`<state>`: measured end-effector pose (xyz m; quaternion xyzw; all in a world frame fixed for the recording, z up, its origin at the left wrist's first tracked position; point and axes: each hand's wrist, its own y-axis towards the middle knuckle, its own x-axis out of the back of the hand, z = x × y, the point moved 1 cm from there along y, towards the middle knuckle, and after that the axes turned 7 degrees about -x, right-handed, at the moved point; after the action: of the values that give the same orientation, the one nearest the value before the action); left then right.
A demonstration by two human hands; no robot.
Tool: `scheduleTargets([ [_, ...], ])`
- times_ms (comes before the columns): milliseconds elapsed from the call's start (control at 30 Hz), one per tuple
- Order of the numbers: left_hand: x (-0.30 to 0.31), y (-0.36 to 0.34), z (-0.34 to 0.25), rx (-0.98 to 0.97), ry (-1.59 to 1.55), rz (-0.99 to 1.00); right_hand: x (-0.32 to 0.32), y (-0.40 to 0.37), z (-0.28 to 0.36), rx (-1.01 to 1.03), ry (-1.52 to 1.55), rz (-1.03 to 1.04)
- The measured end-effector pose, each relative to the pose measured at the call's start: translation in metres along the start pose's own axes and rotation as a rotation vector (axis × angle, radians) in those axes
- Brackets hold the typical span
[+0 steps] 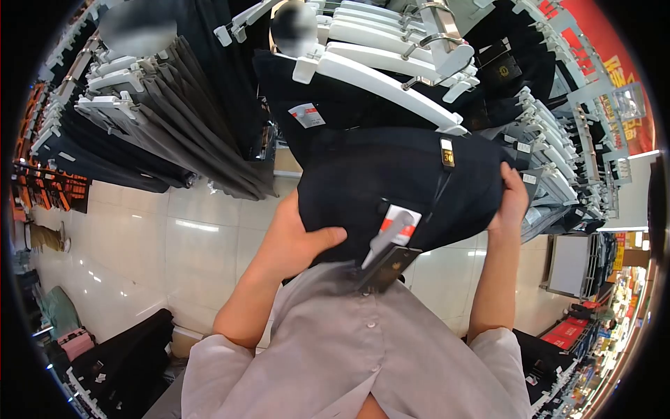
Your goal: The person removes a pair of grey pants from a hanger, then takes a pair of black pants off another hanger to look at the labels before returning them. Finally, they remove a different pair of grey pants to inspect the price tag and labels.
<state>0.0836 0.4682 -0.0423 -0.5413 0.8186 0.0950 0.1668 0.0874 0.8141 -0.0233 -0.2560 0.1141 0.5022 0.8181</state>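
Note:
Both hands grip a pair of black trousers point(405, 174), folded over and held in front of my chest. My left hand point(296, 234) is closed on the left edge, thumb lying across the front and the other fingers hidden behind the cloth. At the right edge my right hand point(513, 195) is closed on the fabric. A size label point(447, 153) reading 30 is near the top. From the front hang a white and red price tag point(401, 222), a blurred grey security tag point(386, 239) and a dark hang tag point(392, 269).
White hangers point(387, 87) with dark trousers hang from a metal rail arm point(443, 35) just ahead. Grey trousers point(188, 119) hang to the left, more hanging garments point(548, 167) to the right. Pale floor tiles point(139, 237) lie below. A pink suitcase point(75, 343) stands lower left.

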Motion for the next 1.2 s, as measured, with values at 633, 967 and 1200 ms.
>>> scheduleTargets([
  [633, 0.020, 0.019, -0.010, -0.056, -0.530, -0.092, -0.021, 0.004, -0.052, -0.168, 0.306, 0.043],
  [967, 0.030, 0.014, 0.003, -0.045, -0.650, -0.080, -0.025, 0.006, -0.044, -0.159, 0.318, 0.102],
  [1200, 0.028, 0.016, 0.004, -0.050, -0.624, -0.086, -0.028, -0.001, -0.040, -0.134, 0.307, 0.086],
])
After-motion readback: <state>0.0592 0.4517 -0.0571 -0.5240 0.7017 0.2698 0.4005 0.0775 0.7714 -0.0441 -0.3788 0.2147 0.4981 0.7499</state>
